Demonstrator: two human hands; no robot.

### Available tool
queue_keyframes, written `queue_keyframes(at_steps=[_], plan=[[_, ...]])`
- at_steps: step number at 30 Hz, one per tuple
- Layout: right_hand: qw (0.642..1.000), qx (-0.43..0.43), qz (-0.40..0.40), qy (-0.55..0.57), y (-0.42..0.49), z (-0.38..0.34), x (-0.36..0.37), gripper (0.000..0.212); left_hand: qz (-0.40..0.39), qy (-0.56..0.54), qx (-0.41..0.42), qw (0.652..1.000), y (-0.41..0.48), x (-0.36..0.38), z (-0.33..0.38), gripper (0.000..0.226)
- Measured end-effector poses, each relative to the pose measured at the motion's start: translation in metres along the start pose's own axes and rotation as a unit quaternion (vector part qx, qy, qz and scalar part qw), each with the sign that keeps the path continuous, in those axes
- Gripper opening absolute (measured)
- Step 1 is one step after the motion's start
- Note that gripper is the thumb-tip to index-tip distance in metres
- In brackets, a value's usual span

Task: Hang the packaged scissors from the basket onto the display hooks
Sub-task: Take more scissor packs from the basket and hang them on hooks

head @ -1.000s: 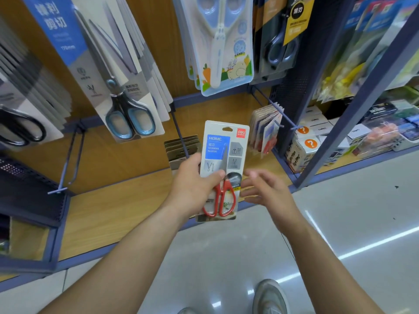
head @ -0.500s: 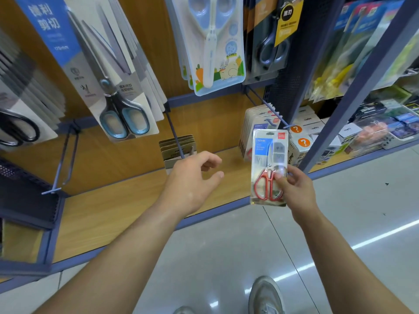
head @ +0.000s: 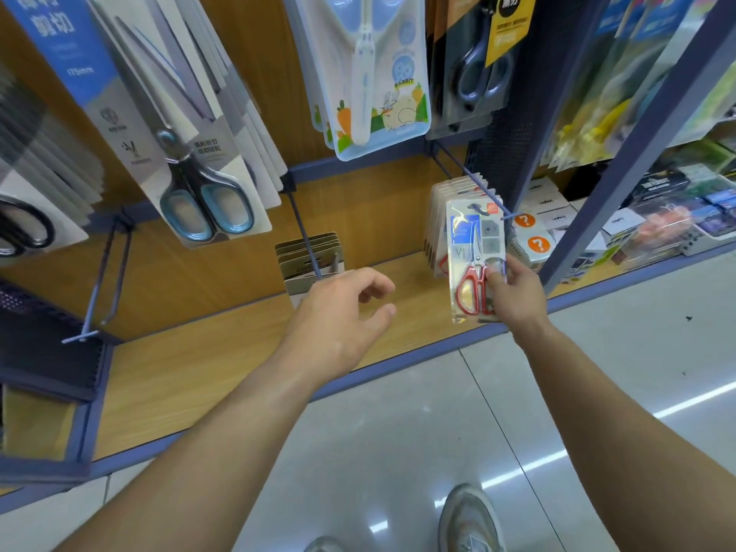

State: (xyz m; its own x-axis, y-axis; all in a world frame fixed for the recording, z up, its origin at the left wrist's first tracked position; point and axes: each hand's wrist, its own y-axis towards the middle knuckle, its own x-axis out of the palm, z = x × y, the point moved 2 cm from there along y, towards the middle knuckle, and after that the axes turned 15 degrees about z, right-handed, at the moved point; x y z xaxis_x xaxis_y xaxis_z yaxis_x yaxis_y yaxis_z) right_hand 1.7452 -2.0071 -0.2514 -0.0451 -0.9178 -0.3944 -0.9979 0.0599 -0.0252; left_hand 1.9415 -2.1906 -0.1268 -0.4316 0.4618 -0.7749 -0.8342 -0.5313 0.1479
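Observation:
My right hand point(head: 515, 294) pinches the lower part of a pack of red-handled scissors point(head: 474, 249). The pack's hang hole sits at the tip of a blue display hook point(head: 470, 173), in front of several identical packs point(head: 440, 217) hanging there. My left hand point(head: 342, 320) hovers empty over the wooden shelf, fingers loosely curled, to the left of the pack. The basket is out of view.
A second hook point(head: 304, 229) with brown-backed packs point(head: 308, 258) is just beyond my left hand. An empty double hook point(head: 99, 280) juts out at left. Larger scissor packs point(head: 191, 153) hang above. A blue upright post point(head: 621, 153) stands right of the hook. The wooden shelf point(head: 207, 364) lies below.
The pack passed from my left hand to my right, then moved right and up to the hook's tip. My left hand let go and stayed near the shelf's middle.

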Motion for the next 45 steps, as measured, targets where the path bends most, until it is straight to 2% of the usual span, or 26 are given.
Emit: queue_keyframes(at_steps=[3, 7, 10, 16, 18, 21, 25, 28, 32, 35, 38, 42, 45], plan=[[0.998, -0.024, -0.006, -0.065, 0.013, -0.004, 0.020, 0.031, -0.012, -0.004, 0.002, 1.000, -0.001, 0.003, 0.001, 0.024], [0.990, 0.003, 0.007, -0.143, 0.013, -0.001, 0.031, 0.045, -0.018, -0.007, -0.003, 1.000, -0.002, 0.002, -0.001, 0.021], [0.976, -0.006, -0.012, -0.219, -0.006, 0.003, 0.021, 0.055, -0.016, -0.007, -0.003, 1.000, -0.004, -0.001, -0.002, 0.020], [0.923, -0.061, -0.215, -0.314, -0.068, -0.021, -0.003, 0.060, -0.067, 0.045, -0.015, 0.997, -0.018, -0.016, -0.005, 0.036], [0.891, -0.115, -0.268, -0.349, -0.096, -0.051, -0.010, 0.057, -0.082, 0.075, -0.024, 0.994, -0.029, -0.030, -0.006, 0.039], [0.840, -0.223, -0.326, -0.372, -0.147, -0.112, -0.014, 0.052, -0.064, 0.124, -0.033, 0.990, -0.053, -0.067, -0.008, 0.036], [0.780, -0.399, -0.334, -0.348, -0.231, -0.200, -0.010, 0.036, 0.005, 0.148, -0.041, 0.988, -0.119, -0.146, -0.026, 0.053], [0.743, -0.493, -0.348, -0.289, -0.313, -0.256, 0.000, 0.044, 0.080, 0.145, -0.104, 0.981, -0.205, -0.219, -0.060, 0.055], [0.669, -0.585, -0.403, -0.222, -0.446, -0.303, 0.017, 0.045, 0.176, 0.153, -0.228, 0.945, -0.353, -0.300, -0.113, 0.052], [0.592, -0.632, -0.461, -0.194, -0.552, -0.309, 0.026, 0.048, 0.245, 0.141, -0.317, 0.906, -0.473, -0.331, -0.137, 0.042], [0.526, -0.649, -0.521, -0.176, -0.646, -0.291, 0.028, 0.052, 0.282, 0.124, -0.399, 0.864, -0.579, -0.332, -0.157, 0.040], [0.434, -0.653, -0.589, -0.192, -0.742, -0.234, 0.038, 0.054, 0.301, 0.076, -0.494, 0.812, -0.687, -0.293, -0.193, 0.042], [0.385, -0.638, -0.619, -0.246, -0.783, -0.178, 0.055, 0.053, 0.284, 0.030, -0.547, 0.787, -0.725, -0.251, -0.217, 0.045]])
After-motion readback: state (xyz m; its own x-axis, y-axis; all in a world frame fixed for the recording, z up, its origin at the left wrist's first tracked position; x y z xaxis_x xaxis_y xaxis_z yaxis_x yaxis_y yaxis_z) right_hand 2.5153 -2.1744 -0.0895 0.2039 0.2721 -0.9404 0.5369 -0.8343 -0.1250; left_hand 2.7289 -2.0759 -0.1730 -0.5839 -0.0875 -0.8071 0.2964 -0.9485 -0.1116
